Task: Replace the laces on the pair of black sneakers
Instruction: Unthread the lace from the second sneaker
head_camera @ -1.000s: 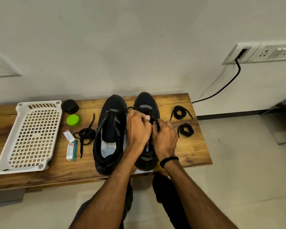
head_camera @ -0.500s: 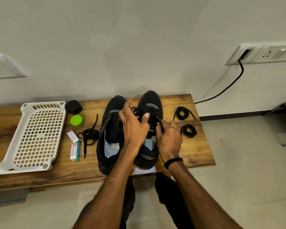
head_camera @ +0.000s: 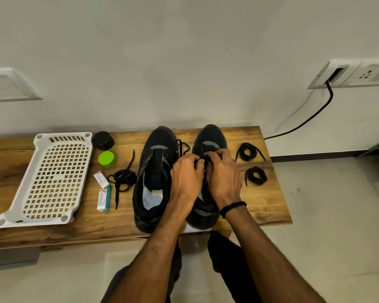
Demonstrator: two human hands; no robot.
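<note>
Left hand [head_camera: 185,172] and right hand [head_camera: 224,174], fingers curled, pinch a thin black lace [head_camera: 188,145] over the right-side black mesh sneaker [head_camera: 212,134] on a brown wooden bench [head_camera: 260,193].

Two sneakers [head_camera: 155,171] [head_camera: 212,136], three lace bundles [head_camera: 123,178] [head_camera: 247,152] [head_camera: 256,176], one tray [head_camera: 35,221], two jars [head_camera: 102,140] [head_camera: 106,159], two small boxes [head_camera: 100,179] [head_camera: 102,200]

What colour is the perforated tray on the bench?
White; the tray shows best in the head view.
</note>
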